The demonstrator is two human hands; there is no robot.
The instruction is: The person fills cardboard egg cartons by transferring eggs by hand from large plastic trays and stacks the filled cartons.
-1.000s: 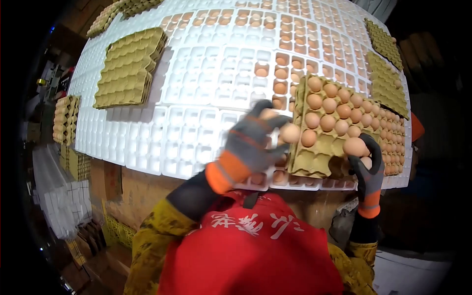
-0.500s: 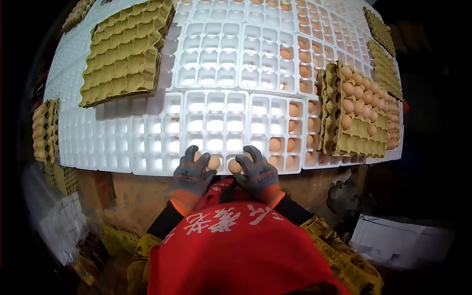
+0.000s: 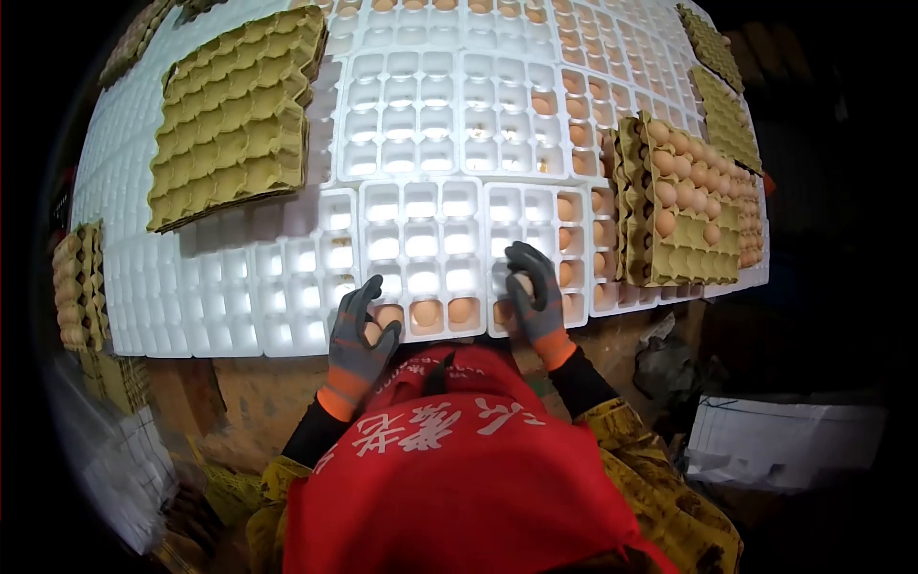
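Note:
In the head view, my left hand (image 3: 359,340), in a grey and orange glove, curls round an egg (image 3: 372,332) at the front edge of the white foam tray (image 3: 421,340). Just beyond its thumb, another egg (image 3: 388,314) lies in the front-left compartment. Two brown eggs, a middle one (image 3: 425,313) and a right one (image 3: 461,310), fill the rest of that front row. My gloved right hand (image 3: 537,304) is over the neighbouring foam tray (image 3: 490,220), its fingers closed round a pale egg (image 3: 523,283). Beside its palm an egg (image 3: 502,312) shows partly in the front row.
At the right, a stack of pulp trays (image 3: 703,258) carries several eggs. A pile of pulp trays (image 3: 229,124) rests on the foam trays at the left. More egg-filled pulp trays (image 3: 78,287) stand at the far left edge. A white box (image 3: 784,440) is low at the right.
My right hand has moved right and away from me, onto the neighbouring tray. Eggs formerly at my hands now sit in the middle tray's front row. My left hand shifted slightly left.

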